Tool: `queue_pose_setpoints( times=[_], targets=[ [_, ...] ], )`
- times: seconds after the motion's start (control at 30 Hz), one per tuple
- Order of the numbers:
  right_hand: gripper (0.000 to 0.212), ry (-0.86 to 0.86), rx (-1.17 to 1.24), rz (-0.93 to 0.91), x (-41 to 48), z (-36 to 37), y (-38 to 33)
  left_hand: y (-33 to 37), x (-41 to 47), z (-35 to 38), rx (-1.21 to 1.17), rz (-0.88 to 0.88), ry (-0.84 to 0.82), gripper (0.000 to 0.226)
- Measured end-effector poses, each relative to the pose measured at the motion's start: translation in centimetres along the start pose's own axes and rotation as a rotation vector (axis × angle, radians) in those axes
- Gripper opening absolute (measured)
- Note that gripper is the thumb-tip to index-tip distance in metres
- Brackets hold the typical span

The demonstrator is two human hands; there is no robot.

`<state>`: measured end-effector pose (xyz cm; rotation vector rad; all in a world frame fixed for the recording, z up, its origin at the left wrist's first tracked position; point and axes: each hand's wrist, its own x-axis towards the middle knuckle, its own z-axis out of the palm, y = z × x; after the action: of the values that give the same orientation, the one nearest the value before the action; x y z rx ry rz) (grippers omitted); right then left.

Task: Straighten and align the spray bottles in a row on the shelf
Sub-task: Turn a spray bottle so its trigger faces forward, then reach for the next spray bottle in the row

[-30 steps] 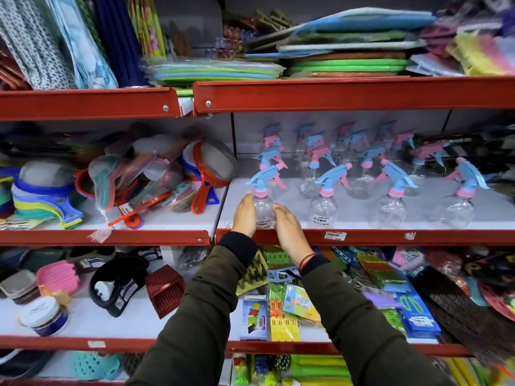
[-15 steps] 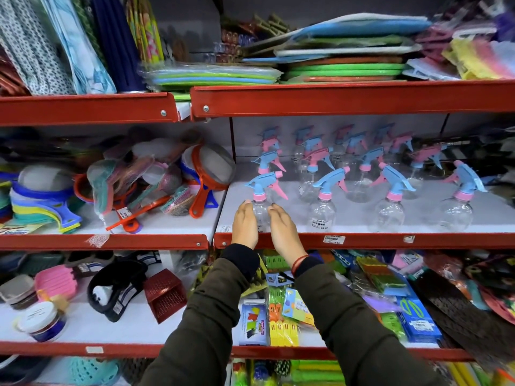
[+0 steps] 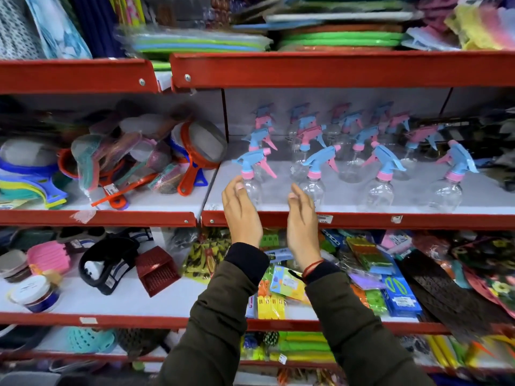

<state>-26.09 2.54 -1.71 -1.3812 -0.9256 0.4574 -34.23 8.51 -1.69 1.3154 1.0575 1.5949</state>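
Note:
Clear spray bottles with blue and pink trigger heads stand on a white shelf with a red front edge (image 3: 362, 220). The front row holds the leftmost bottle (image 3: 254, 184), a second bottle (image 3: 317, 181), a third bottle (image 3: 381, 188) and a fourth bottle (image 3: 448, 192), with uneven gaps and their nozzles pointing different ways. Several more bottles (image 3: 359, 140) crowd behind them. My left hand (image 3: 241, 211) is open with its thumb just left of the leftmost bottle. My right hand (image 3: 302, 220) is open in front of the second bottle, hiding its lower part. Neither hand grips anything.
Bagged strainers and sieves (image 3: 192, 151) are piled on the shelf section to the left, past a red divider. Packaged clips and small goods (image 3: 278, 285) fill the shelf below my wrists. A red upper shelf edge (image 3: 334, 69) hangs close above the bottle tops.
Both hands were cupped around the leftmost front bottle. They have let go and spread apart, and the right hand has shifted right to the second bottle.

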Motion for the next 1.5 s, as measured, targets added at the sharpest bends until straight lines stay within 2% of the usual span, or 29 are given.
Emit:
queue_pose_setpoints(
  times=[0.1, 0.27, 0.43, 0.57, 0.7, 1.27, 1.37, 1.5],
  targets=[
    [0.040, 0.097, -0.004, -0.020, 0.5, -2.6, 0.6, 0.2, -2.0, 1.8, -0.032, 0.042, -0.042, 0.042],
    [0.041, 0.163, -0.018, 0.031, 2.7, -6.2, 1.5, 0.6, -3.5, 5.4, 0.000, -0.053, -0.228, 0.049],
    [0.046, 0.078, -0.024, 0.175, 6.1, -7.4, 2.0, 1.5, -3.1, 8.8, 0.103, -0.234, -0.350, 0.050],
    [0.045, -0.041, -0.042, 0.216, 7.6, -7.2, 2.0, 1.3, -2.6, 10.3, 0.134, -0.247, -0.378, 0.051],
    [0.043, -0.100, -0.061, 0.202, 7.5, -7.3, 2.3, 0.8, -2.2, 10.7, 0.134, -0.253, -0.377, 0.051],
    [0.045, -0.114, -0.061, 0.177, 6.6, -8.2, 2.7, 0.1, -2.3, 10.7, 0.110, -0.250, -0.339, 0.051],
    [0.046, -0.118, -0.055, 0.149, 6.0, -8.7, 2.3, 0.3, -3.2, 10.6, 0.109, -0.214, -0.272, 0.051],
    [0.043, -0.073, -0.050, 0.081, 5.4, -9.9, 2.0, 0.8, -4.3, 10.7, 0.040, -0.113, -0.088, 0.047]
  ],
)
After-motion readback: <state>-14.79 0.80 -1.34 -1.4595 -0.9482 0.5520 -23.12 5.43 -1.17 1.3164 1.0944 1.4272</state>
